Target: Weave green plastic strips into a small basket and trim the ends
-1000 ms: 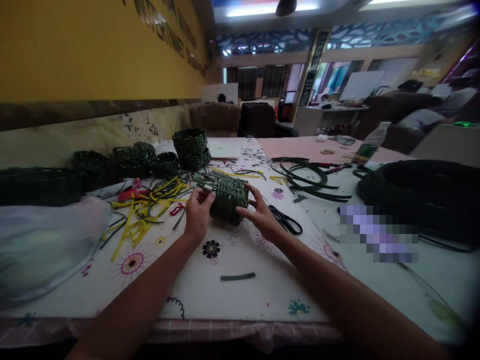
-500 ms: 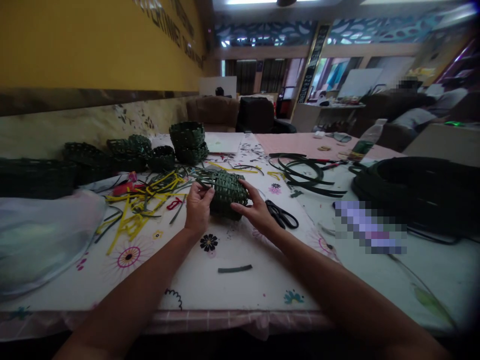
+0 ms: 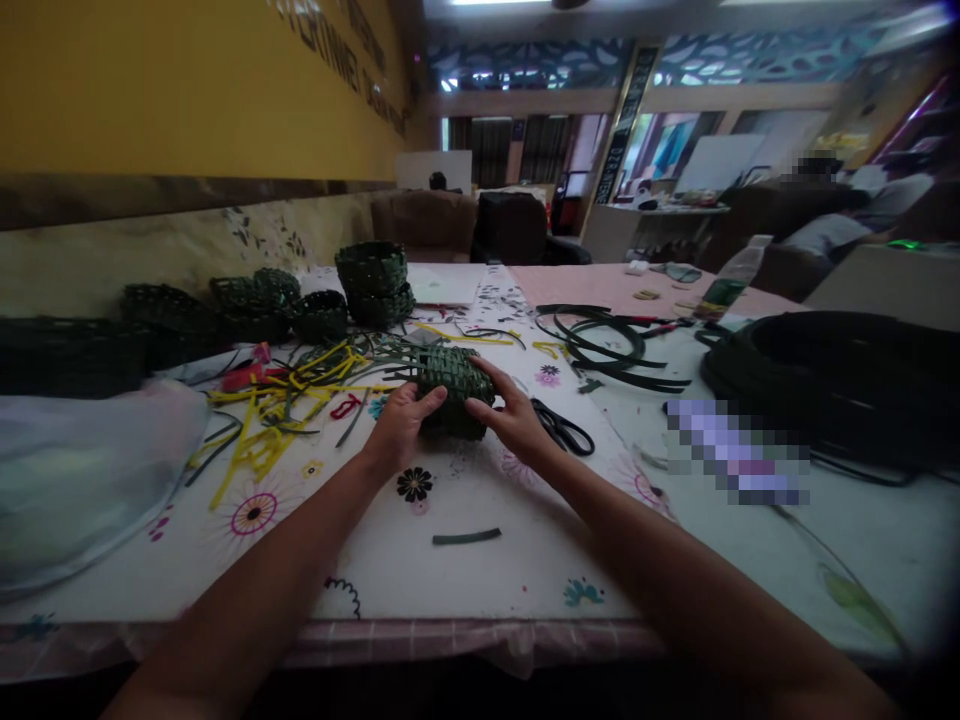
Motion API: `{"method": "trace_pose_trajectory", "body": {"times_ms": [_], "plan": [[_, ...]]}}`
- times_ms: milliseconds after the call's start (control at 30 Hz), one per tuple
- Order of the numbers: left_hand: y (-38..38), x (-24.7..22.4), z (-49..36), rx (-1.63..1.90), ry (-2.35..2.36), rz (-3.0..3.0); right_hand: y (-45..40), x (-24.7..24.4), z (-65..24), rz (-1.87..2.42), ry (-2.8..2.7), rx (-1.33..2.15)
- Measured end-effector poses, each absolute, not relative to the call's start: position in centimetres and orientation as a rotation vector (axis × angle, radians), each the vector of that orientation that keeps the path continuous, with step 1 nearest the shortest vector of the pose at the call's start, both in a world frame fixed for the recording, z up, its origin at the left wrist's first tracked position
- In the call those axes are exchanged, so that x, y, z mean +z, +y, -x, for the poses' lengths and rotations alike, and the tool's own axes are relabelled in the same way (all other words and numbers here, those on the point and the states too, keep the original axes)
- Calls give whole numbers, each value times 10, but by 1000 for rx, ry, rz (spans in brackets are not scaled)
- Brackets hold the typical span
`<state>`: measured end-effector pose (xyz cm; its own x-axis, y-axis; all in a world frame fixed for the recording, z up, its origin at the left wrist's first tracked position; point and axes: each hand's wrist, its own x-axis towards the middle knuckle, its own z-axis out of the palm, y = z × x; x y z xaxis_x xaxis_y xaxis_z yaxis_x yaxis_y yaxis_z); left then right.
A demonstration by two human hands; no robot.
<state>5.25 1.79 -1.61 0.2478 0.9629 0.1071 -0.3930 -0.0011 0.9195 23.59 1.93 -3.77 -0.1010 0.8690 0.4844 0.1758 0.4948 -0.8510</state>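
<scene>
A small dark green woven basket point(image 3: 454, 385) lies on its side on the flowered tablecloth, with loose strip ends point(image 3: 394, 355) sticking out to the left. My left hand point(image 3: 403, 420) grips its left lower side, thumb on the weave and the other fingers partly hidden beneath. Around its right end curls my right hand point(image 3: 514, 405), fingers on top and thumb near the front. Black-handled scissors point(image 3: 566, 430) lie just right of my right hand, their blades partly hidden by it. A short green strip point(image 3: 466, 537) rests in front of the basket.
Yellow strips point(image 3: 262, 440) and a clear plastic bag point(image 3: 90, 480) lie at left. Finished-looking woven baskets point(image 3: 373, 285) stand behind. Coiled green strips point(image 3: 607, 340), a bottle point(image 3: 733, 280) and a large dark coil point(image 3: 832, 390) are at right. A person point(image 3: 832, 225) sits far right.
My left hand has shifted down and slightly left along the basket, its thumb now lying across the weave. The loose ends show more freely. My right hand stays at the right end.
</scene>
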Motion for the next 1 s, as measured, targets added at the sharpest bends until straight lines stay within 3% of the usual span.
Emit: {"method": "trace_pose_trajectory", "body": {"times_ms": [233,567,1000], "plan": [[11,-8,-55,1250,695,-1045,21,-31,-239,914,-1638,780],[12,-7,-55,1296,783,-990,18,-32,-240,892,-1967,347],[5,5,-55,1275,819,-1216,7,-24,-232,924,-1918,192]]}}
